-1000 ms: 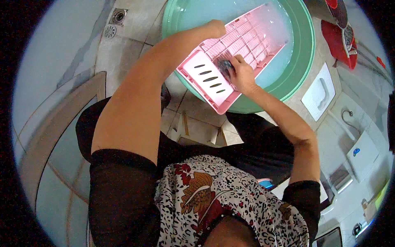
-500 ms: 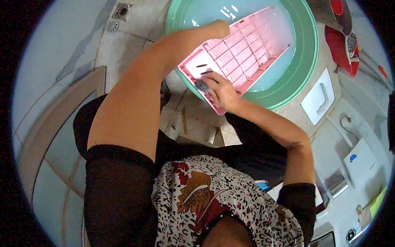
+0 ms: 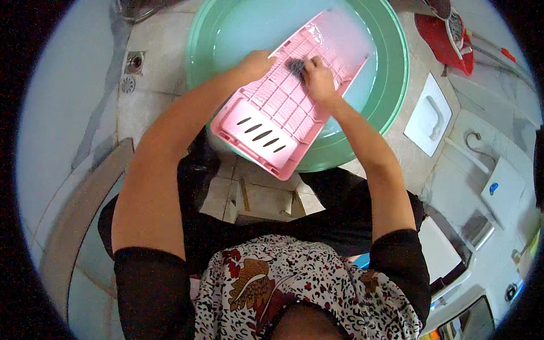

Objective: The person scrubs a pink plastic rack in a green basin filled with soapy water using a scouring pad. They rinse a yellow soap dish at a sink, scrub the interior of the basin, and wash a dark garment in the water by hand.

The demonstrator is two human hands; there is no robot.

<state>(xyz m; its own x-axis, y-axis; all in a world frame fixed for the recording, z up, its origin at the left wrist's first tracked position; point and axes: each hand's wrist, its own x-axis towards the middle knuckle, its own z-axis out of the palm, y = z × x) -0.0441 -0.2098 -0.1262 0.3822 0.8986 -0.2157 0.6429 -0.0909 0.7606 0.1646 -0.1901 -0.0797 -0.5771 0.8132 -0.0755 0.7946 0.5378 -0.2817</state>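
A long pink plastic basket [image 3: 272, 116] with slotted ends and a gridded floor leans across a round green tub [image 3: 399, 85]. Its far end dips into cloudy, bluish water [image 3: 249, 31], while the near end rests over the tub's rim. My left hand [image 3: 258, 64] is closed round the basket's left side wall. Inside the basket, my right hand [image 3: 319, 78] presses a grey scouring pad [image 3: 296, 69] against the ribbed floor, fingers bent over it.
At the right lies a white squat toilet [image 3: 432, 116]. A red bucket with a mop [image 3: 445, 42] stands at the far right. A floor drain [image 3: 135, 62] is set in the tiles at left. My knees straddle the tub's near side.
The scouring pad and my right hand have gone from the basket's near end to farther along its floor. The basket and tub appear shifted left and my left hand lies lower in view.
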